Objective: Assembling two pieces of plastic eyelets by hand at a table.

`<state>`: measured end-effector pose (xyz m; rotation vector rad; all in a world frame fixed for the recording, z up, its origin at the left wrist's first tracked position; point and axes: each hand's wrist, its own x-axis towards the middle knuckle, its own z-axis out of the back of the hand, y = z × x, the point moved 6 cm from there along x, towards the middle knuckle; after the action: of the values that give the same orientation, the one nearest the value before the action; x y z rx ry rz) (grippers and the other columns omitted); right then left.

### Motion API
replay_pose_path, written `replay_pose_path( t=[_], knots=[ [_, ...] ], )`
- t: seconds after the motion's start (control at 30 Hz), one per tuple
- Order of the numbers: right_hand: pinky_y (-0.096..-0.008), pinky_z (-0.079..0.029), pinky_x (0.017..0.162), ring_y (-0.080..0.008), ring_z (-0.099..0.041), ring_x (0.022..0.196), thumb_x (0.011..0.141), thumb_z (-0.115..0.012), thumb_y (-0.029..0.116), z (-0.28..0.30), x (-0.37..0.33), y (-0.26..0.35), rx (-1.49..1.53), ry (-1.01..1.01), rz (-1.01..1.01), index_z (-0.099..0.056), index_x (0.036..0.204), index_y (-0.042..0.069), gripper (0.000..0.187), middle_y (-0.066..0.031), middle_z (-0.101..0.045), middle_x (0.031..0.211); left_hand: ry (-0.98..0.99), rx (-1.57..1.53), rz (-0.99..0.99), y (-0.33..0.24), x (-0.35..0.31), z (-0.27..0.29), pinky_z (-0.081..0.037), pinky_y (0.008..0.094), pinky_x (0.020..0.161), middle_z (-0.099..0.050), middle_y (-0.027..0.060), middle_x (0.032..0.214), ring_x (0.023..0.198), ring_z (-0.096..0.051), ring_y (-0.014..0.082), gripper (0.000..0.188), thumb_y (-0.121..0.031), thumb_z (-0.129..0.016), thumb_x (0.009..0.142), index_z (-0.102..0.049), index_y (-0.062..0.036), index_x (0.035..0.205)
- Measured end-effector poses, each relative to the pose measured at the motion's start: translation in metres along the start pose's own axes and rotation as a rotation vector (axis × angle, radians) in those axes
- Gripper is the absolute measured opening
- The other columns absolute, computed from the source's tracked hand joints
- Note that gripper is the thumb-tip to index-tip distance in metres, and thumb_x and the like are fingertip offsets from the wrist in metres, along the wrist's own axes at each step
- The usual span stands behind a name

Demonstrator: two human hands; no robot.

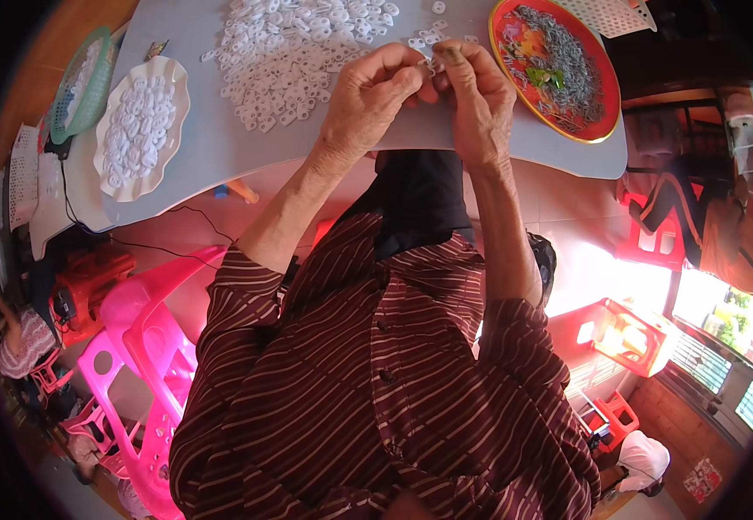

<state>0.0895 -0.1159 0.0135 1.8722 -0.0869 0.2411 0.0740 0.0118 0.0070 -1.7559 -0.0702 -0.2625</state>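
My left hand and my right hand meet above the near edge of the grey table. Fingertips of both are pinched together on a small white plastic piece, mostly hidden between them. Beyond and left of my hands spreads a pile of small white plastic pieces with holes in them. A few loose ones lie just past my fingers. To the right, a red round tray with a gold rim holds many thin grey metal parts.
At the left stands a white scalloped dish of white pieces, beside a green basket. A white perforated basket is at the far right. Below are a pink chair, a red stool and a dark cable. Other people sit farther off.
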Motion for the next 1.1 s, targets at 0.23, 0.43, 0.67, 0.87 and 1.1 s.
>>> replay_pose_path(
  t=[0.23, 0.43, 0.67, 0.87, 1.1],
  knots=[
    [-0.0186, -0.04, 0.062, -0.0047, -0.048, 0.067, 0.089, -0.059, 0.015, 0.002, -0.001, -0.005, -0.085, 0.018, -0.007, -0.062, 0.091, -0.001, 0.016, 0.0012, -0.057, 0.074, -0.065, -0.095, -0.021, 0.004, -0.002, -0.002, -0.046, 0.0208, 0.065, -0.063, 0.0039, 0.074, 0.069, -0.058, 0.0075, 0.014, -0.012, -0.055, 0.088, -0.06, 0.0009, 0.092],
    [-0.0185, -0.043, 0.063, -0.0046, -0.052, 0.068, 0.087, -0.061, 0.011, -0.004, -0.003, 0.002, -0.033, -0.013, -0.018, -0.062, 0.087, -0.001, 0.012, 0.0004, -0.06, 0.075, -0.127, -0.186, -0.05, 0.007, -0.002, -0.004, -0.046, 0.0206, 0.063, -0.063, 0.004, 0.073, 0.069, -0.058, 0.0073, 0.013, -0.011, -0.056, 0.088, -0.06, 0.001, 0.092],
    [-0.019, -0.045, 0.065, -0.0054, -0.054, 0.068, 0.087, -0.062, 0.011, -0.005, -0.003, 0.002, -0.062, -0.011, -0.038, -0.061, 0.083, 0.0, 0.012, -0.0014, -0.062, 0.073, -0.179, -0.2, -0.091, 0.007, -0.006, -0.007, -0.044, 0.0189, 0.064, -0.061, 0.0022, 0.074, 0.069, -0.054, 0.0051, 0.012, -0.01, -0.055, 0.089, -0.057, 0.0015, 0.093],
    [-0.0204, -0.046, 0.064, -0.0061, -0.054, 0.067, 0.087, -0.061, 0.012, -0.009, -0.001, 0.0, -0.06, 0.016, -0.089, -0.061, 0.083, 0.0, 0.012, -0.0014, -0.062, 0.073, -0.147, -0.217, -0.082, 0.009, -0.006, -0.006, -0.045, 0.0219, 0.071, -0.061, 0.0037, 0.08, 0.074, -0.056, 0.0087, 0.02, -0.016, -0.055, 0.091, -0.058, 0.0024, 0.099],
    [-0.02, -0.044, 0.065, -0.0067, -0.054, 0.068, 0.087, -0.062, 0.011, -0.005, 0.0, -0.003, -0.064, 0.009, -0.038, -0.06, 0.087, -0.001, 0.012, -0.0022, -0.061, 0.076, -0.153, -0.046, 0.036, -0.013, -0.001, 0.011, -0.046, 0.022, 0.064, -0.061, 0.0027, 0.073, 0.068, -0.058, 0.0089, 0.012, -0.011, -0.055, 0.089, -0.059, 0.0003, 0.09]
  ],
)
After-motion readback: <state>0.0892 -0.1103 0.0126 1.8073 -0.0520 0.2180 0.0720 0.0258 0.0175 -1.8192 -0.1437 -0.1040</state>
